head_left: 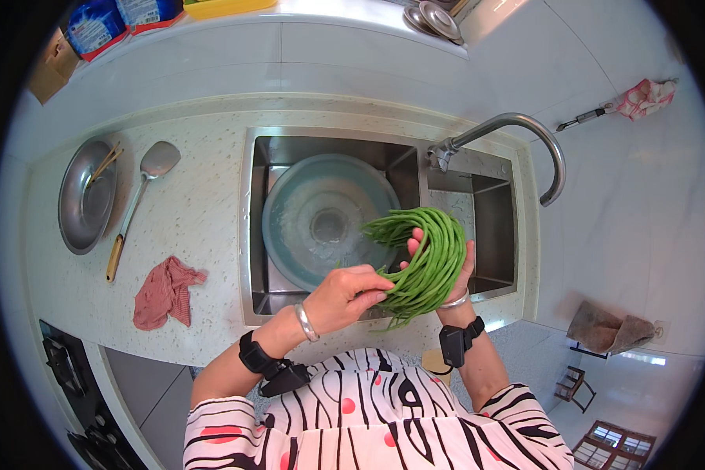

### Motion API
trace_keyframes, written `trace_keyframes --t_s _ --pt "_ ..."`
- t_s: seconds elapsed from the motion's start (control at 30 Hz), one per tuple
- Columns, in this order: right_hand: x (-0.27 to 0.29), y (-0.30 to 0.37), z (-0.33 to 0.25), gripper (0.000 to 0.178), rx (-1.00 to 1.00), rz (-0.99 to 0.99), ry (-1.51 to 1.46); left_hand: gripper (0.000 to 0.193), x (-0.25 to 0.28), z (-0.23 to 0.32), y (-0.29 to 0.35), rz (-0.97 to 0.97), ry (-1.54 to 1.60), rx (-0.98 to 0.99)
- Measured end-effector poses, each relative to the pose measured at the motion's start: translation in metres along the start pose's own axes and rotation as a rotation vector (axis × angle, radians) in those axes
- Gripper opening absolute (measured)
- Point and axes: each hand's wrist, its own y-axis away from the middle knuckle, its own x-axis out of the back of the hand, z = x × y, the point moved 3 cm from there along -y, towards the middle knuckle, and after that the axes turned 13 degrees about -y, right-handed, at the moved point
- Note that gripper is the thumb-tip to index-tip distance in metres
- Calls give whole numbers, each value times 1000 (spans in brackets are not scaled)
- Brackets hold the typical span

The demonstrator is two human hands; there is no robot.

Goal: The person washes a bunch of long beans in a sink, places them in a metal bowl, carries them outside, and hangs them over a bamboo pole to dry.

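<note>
A curved bundle of long green beans (pixel 435 270) is held over the right part of the sink. My right hand (pixel 464 274) is wrapped round the bundle from behind, its fingertips showing inside the curve. At the bundle's left end, the thumb and fingers of my left hand (pixel 351 294) pinch some of the beans. Below and to the left sits a round bluish-green basin (pixel 278 207) with water in it, standing in the larger compartment of the steel sink (pixel 256 157). Part of the basin's right side is hidden by the beans.
A curved faucet (pixel 517 121) arches over the small right compartment. On the left counter (pixel 204 180) are a metal bowl (pixel 74 207) with chopsticks (pixel 106 162), a spatula (pixel 137 200) and a red cloth (pixel 164 294). A stove (pixel 70 368) stands at lower left.
</note>
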Motion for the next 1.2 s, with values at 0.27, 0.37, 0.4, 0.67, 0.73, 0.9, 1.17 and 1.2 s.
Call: trace_keyframes --t_s 0.27,0.37,0.4,0.67,0.73,0.9,1.17,1.2 --pt "-19 14 3 68 -55 -244 -166 25 9 -21 21 75 103 29" --pt "-14 8 -3 64 -86 -174 56 27 12 -46 30 47 99 294" --pt "-15 5 -1 59 -122 -156 129 28 12 -51 34 15 80 379" --pt "-24 -2 8 55 -101 -40 356 28 13 -71 40 84 36 440" --pt "-30 3 14 54 -118 -127 295 28 17 -71 44 104 28 456" --pt "-19 -5 6 57 -148 -4 417 27 20 -78 41 175 216 518" --pt "-20 -11 2 57 -170 50 467 25 30 -65 28 177 242 481" --pt "-22 -7 1 53 -151 86 427 25 32 -64 25 179 240 471"
